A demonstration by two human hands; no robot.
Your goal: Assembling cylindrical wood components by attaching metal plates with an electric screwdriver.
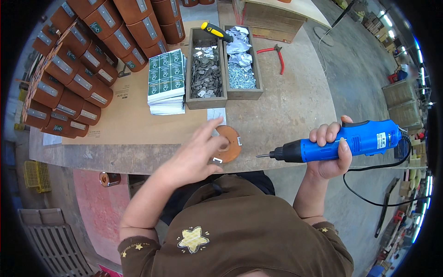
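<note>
In my right hand (pixel 330 147) is a blue electric screwdriver (pixel 350 141) with a black nose, its bit pointing left toward a round orange-brown piece (pixel 234 147). That piece lies near the front edge of the table and has small metal brackets at its rim. My left hand (pixel 203 145) is over its left side, fingers apart and thumb spread; fingertips hide part of its middle. I cannot tell whether they touch it. Just beyond lies a small pale sheet (pixel 216 114), partly covered by the hand.
Beyond my hands stand a wooden box of dark metal plates (pixel 205 74) and another of silvery screws (pixel 241 79), a yellow-black screwdriver (pixel 214 31) across them. Red-handled pliers (pixel 280 60) lie right. Green-white printed cards (pixel 166 78) and stacked brown pots (pixel 83 81) stand left. A black cord (pixel 369 168) hangs right.
</note>
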